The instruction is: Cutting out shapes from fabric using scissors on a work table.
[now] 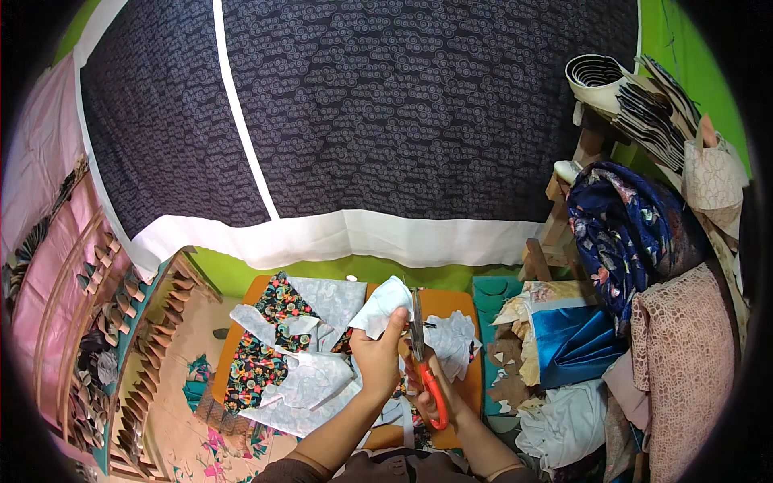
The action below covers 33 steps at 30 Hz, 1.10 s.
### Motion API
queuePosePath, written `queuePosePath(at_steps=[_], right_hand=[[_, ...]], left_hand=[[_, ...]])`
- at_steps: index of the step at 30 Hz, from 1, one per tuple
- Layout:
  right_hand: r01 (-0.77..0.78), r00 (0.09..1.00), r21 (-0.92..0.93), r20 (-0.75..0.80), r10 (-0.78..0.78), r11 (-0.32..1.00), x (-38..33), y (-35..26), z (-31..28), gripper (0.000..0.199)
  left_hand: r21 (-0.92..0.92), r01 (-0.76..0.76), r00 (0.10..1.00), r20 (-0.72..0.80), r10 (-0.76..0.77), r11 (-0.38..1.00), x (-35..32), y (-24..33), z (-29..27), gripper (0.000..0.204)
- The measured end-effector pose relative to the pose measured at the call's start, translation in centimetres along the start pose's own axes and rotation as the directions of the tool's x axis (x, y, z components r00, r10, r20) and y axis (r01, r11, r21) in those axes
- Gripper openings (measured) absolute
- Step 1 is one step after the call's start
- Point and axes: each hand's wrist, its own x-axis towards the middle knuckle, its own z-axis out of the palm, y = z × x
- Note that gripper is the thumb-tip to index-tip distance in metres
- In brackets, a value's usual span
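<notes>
My left hand (378, 354) pinches a small pale-blue piece of cloth (381, 304) and holds it up above the table. In my right hand (449, 396) is a pair of scissors (419, 344) with red-orange handles. Their blades point away from me and stand upright along the right edge of the cloth; I cannot tell whether they are closed on it. Below lie black fabric pieces with a colourful floral print (251, 372) and pale-backed fabric pieces (310, 378), loosely overlapping. A crumpled pale piece (452, 342) rests right of the scissors.
An orange-brown table (471, 394) carries the fabric. Shoes or shoe forms line curved racks (153, 354) at left, with scraps on the floor (189, 322). Folded blue satin (576, 342), white cloth (564, 423) and lace fabric (684, 354) pile up at right. A dark patterned cloth (403, 113) hangs behind.
</notes>
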Motion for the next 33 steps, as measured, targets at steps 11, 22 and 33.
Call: queuePosePath(at_steps=[11,22,33], right_hand=[[-0.076,0.997,0.295,0.021,0.073,0.953,0.4,0.4,-0.5,0.06],[-0.148,0.984,0.209,-0.069,0.166,0.967,-0.3,0.6,-1.9,0.06],[-0.039,0.999,0.147,0.016,0.037,0.988,-1.1,0.6,-1.9,0.086]], left_hand=[[-0.002,0.043,0.999,0.011,-0.043,0.999,0.2,0.0,0.1,0.02],[-0.053,0.097,0.995,-0.002,-0.097,0.994,0.1,-1.3,-0.2,0.02],[-0.022,0.065,0.997,-0.047,-0.066,0.998,-0.2,-1.4,0.2,0.022]])
